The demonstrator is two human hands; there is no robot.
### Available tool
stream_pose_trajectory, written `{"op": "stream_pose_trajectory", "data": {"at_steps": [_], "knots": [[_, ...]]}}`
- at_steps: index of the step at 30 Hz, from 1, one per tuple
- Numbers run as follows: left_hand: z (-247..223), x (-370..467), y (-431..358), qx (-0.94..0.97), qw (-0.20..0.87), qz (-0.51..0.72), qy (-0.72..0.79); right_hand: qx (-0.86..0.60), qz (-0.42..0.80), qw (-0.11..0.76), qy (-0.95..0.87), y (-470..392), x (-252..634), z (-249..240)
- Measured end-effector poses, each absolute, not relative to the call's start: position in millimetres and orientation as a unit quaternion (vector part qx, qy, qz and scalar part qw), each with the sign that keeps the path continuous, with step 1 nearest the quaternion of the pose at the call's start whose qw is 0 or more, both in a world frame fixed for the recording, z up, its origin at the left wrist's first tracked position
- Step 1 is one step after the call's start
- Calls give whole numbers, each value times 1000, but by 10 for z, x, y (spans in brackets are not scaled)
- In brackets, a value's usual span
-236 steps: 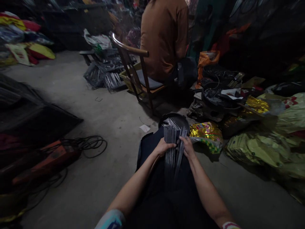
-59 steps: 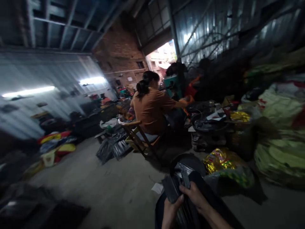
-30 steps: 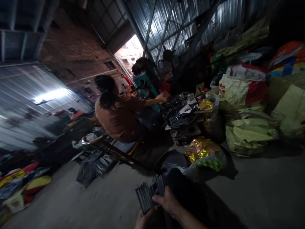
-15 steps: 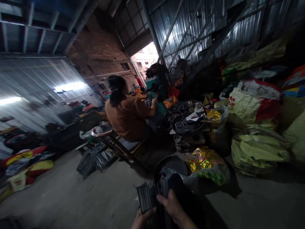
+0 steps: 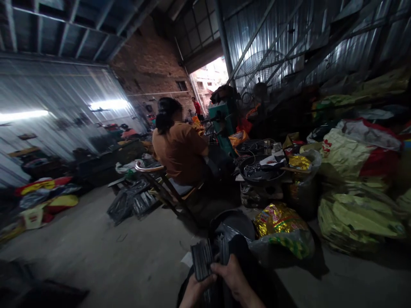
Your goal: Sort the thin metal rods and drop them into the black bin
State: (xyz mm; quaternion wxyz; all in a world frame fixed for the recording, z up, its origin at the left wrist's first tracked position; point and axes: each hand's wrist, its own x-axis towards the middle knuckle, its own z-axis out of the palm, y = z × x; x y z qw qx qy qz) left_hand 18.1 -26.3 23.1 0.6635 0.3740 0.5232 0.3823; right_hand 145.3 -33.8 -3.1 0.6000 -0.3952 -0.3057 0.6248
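Observation:
My left hand point(image 5: 198, 287) is wrapped round the lower end of a stack of thin dark flat strips point(image 5: 201, 259), held upright over my lap. Close beside it, my right hand point(image 5: 231, 273) grips a smaller bunch of similar strips point(image 5: 224, 248), its thumb reaching to the edge of the left stack. The strips' exact kind is too dark to make out. Just beyond the hands stands a round black basin point(image 5: 231, 223), with dark material inside. My dark-clothed knee point(image 5: 240, 250) is next to the right hand.
A co-worker in a brown shirt point(image 5: 180, 149) sits ahead on a chair point(image 5: 150, 169) by a green machine point(image 5: 221, 122). Gold plastic bags point(image 5: 278, 220) lie right of the basin. Beyond are a black tray of metal pieces point(image 5: 261, 171) and large yellowish sacks point(image 5: 356, 214).
The view has swung a little left, so the surroundings appear farther right. My hands have come closer together, and the right thumb now meets the left stack.

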Motion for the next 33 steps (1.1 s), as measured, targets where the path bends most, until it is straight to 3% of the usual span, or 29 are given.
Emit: {"op": "stream_pose_trajectory", "data": {"at_steps": [10, 20, 26, 33], "knots": [[207, 108, -235, 408, 642, 383, 524, -534, 553, 545, -334, -319, 1452, -86], [16, 15, -212, 357, 690, 399, 487, -496, 568, 529, -389, -237, 1467, -52], [-25, -47, -190, 316, 737, 373, 467, -509, 592, 530, -332, -267, 1498, -70], [-119, -17, -132, 320, 727, 393, 463, -525, 570, 511, -371, -197, 1422, -38]]}}
